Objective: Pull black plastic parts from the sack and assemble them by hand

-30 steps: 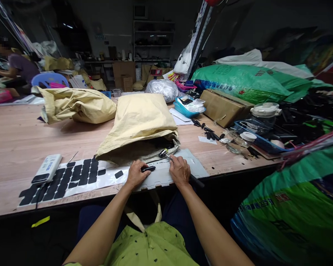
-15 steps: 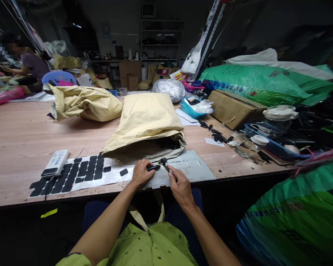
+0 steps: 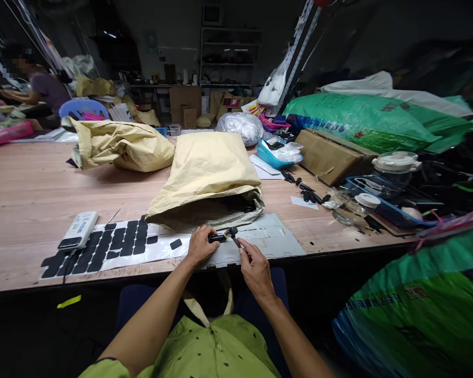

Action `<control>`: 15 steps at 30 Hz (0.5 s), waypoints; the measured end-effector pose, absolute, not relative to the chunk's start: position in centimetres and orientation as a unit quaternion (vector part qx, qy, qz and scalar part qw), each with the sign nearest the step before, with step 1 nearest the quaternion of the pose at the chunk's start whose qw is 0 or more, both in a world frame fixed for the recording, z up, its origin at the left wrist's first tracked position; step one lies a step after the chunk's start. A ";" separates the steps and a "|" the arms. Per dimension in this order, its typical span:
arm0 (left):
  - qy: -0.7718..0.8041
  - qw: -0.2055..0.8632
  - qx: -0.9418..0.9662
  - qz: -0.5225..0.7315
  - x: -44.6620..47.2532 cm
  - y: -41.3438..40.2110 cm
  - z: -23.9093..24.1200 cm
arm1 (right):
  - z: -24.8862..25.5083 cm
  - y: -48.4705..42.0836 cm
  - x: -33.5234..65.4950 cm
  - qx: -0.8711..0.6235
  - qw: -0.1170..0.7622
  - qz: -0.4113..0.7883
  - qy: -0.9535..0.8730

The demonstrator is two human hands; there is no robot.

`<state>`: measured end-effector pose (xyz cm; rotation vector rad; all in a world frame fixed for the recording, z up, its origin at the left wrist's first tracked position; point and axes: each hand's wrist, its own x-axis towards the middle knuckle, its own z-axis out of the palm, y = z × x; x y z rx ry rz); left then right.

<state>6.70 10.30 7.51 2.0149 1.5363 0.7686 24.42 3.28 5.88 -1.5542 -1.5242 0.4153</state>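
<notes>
My left hand [image 3: 201, 245] is closed on a short black cylindrical piece [image 3: 217, 239] with a yellow-green ring near its right end. Between the fingers of my right hand [image 3: 256, 266] is a slim dark rod with a round black head [image 3: 232, 231]. The head is right beside the cylinder's ringed end; whether the two touch I cannot tell. Both hands are over a grey board [image 3: 274, 242] at the table's front edge. Just behind them lies a cream sack [image 3: 215, 163], its dark mouth towards me.
Left of my hands are a sheet of black rounded stickers [image 3: 98, 252] and a white device [image 3: 79, 231] with a cable. Another cream sack [image 3: 130, 149] lies behind. Black parts [image 3: 311, 195], a carton [image 3: 331, 155] and green bags [image 3: 362, 118] are on the right. A person [image 3: 47, 89] sits far left.
The black cylinder's ringed end and the rod's head have shifted slightly. My right hand has changed its angle a little. Both hands keep their hold.
</notes>
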 end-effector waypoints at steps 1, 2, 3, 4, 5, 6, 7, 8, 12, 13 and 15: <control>0.562 0.244 0.739 0.281 6.7 10.3 7.5 | 5.9 3.2 24.3 -0.626 0.445 0.168 -0.618; 0.561 0.243 0.740 0.280 6.7 10.3 7.5 | 6.0 3.2 24.2 -0.625 0.444 0.168 -0.620; 0.559 0.242 0.742 0.280 6.7 10.3 7.4 | 6.0 3.2 24.1 -0.623 0.443 0.168 -0.622; 0.557 0.241 0.744 0.280 6.7 10.3 7.3 | 6.0 3.2 23.9 -0.621 0.443 0.167 -0.624; 0.556 0.241 0.745 0.280 6.6 10.4 7.3 | 6.1 3.2 23.8 -0.619 0.443 0.165 -0.627; 0.554 0.242 0.745 0.281 6.6 10.4 7.2 | 6.1 3.2 23.7 -0.617 0.443 0.163 -0.630; 0.554 0.244 0.744 0.282 6.6 10.4 7.1 | 6.1 3.3 23.5 -0.614 0.442 0.160 -0.634; 0.555 0.246 0.742 0.284 6.6 10.4 7.1 | 6.2 3.3 23.4 -0.613 0.439 0.157 -0.638; 0.558 0.257 0.732 0.295 6.6 10.4 7.0 | 7.0 3.3 23.1 -0.613 0.421 0.143 -0.653; 0.559 0.259 0.729 0.297 6.7 10.4 7.1 | 7.3 3.3 23.0 -0.614 0.417 0.140 -0.655; 0.562 0.263 0.726 0.297 6.7 10.4 7.1 | 7.9 3.2 22.8 -0.614 0.412 0.131 -0.661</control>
